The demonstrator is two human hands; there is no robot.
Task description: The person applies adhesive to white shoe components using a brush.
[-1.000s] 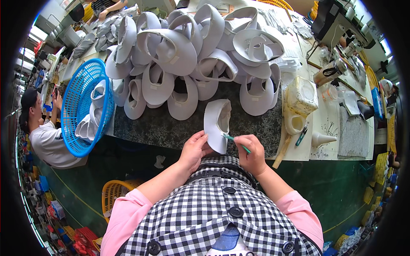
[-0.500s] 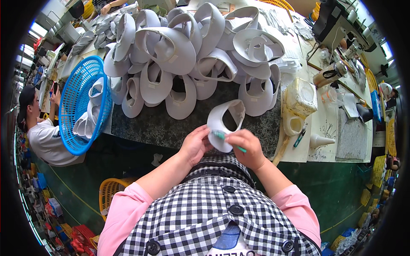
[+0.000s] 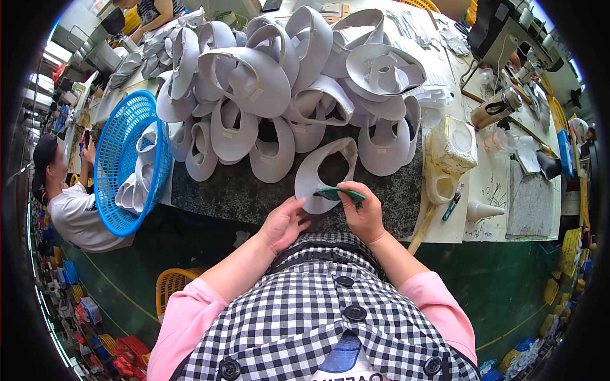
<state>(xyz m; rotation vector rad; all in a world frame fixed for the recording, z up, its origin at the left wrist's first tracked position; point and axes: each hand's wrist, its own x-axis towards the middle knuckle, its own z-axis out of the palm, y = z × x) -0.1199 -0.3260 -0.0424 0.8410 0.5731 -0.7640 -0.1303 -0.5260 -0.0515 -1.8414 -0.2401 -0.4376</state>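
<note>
A white shoe upper (image 3: pixel 307 183) with a large oval opening stands or leans on the dark speckled mat in front of me. My right hand (image 3: pixel 363 213) is closed around a small green hand tool (image 3: pixel 333 193), its narrow end lying against the front of the upper. The tool's exact kind is not clear. My left hand (image 3: pixel 284 223) is at the upper's lower left edge, fingers loosely bent and apart, with fingertips at or touching the edge. Behind stands a pile of similar white uppers (image 3: pixel 273 162), several bearing small pale labels.
A blue plastic basket (image 3: pixel 105 184) with white pieces stands on the left, beside a seated person (image 3: pixel 76 209). To the right are a glue-crusted block (image 3: pixel 452 143), a brush handle (image 3: pixel 422 228), a green cutter (image 3: pixel 452 206), a white cone (image 3: pixel 486 210) and a flask (image 3: pixel 495 109).
The upper has moved away from me and slightly left, and has turned. My left hand's fingers have loosened from its edge. The green tool has shifted up with my right hand.
</note>
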